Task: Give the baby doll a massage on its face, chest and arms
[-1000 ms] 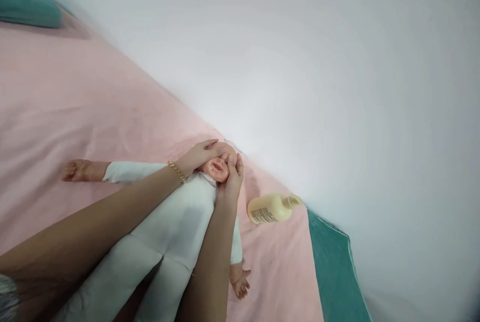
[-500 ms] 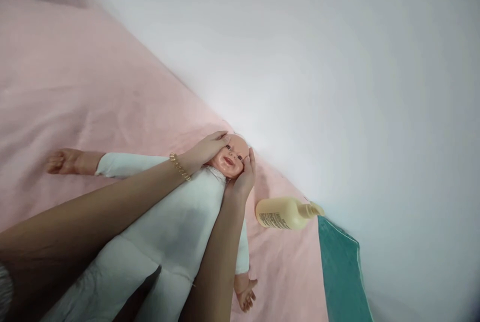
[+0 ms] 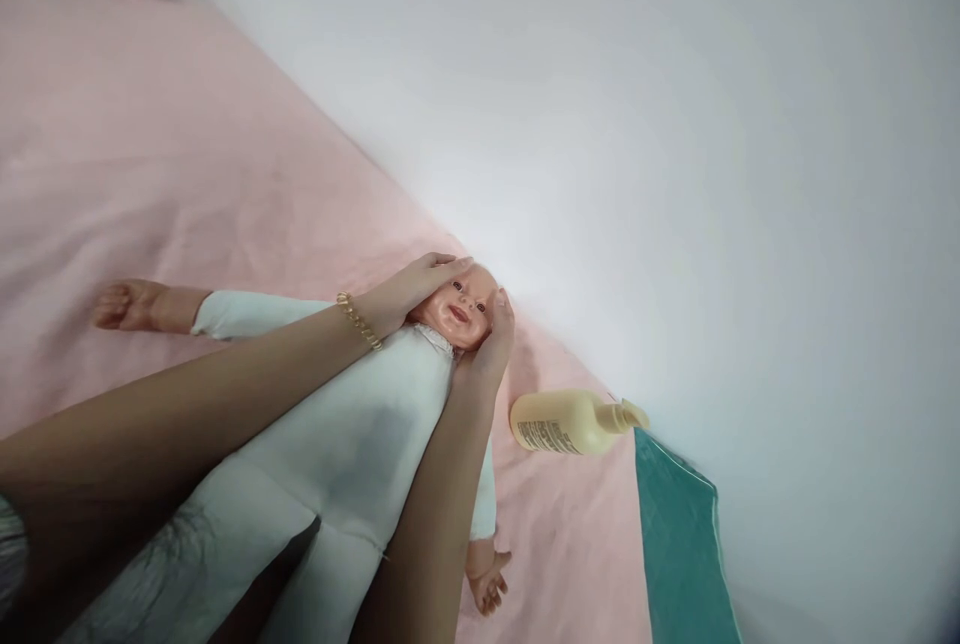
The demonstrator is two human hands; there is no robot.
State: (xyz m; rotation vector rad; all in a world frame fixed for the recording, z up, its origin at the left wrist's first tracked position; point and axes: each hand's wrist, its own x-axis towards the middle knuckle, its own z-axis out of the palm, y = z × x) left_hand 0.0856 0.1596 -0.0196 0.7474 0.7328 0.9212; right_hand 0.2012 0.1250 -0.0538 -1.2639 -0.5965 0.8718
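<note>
Your left hand [image 3: 412, 286] and right hand [image 3: 491, 344], fingers flat, cup the baby doll's head [image 3: 459, 306], doll supine on pink sheet [image 3: 187, 174]; capped cream lotion bottle [image 3: 562, 421] lies nearby, contents unseen, wall [image 3: 637, 124] close behind.

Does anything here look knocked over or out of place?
Only the cream plastic pump bottle: it lies on its side on the pink sheet beside the white-suited baby doll, whose head both hands cup. No spill shows.

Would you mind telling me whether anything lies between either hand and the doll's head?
Nothing visible does: the left hand and right hand already rest against the doll's head. The lotion bottle lies apart, to the side.
</note>
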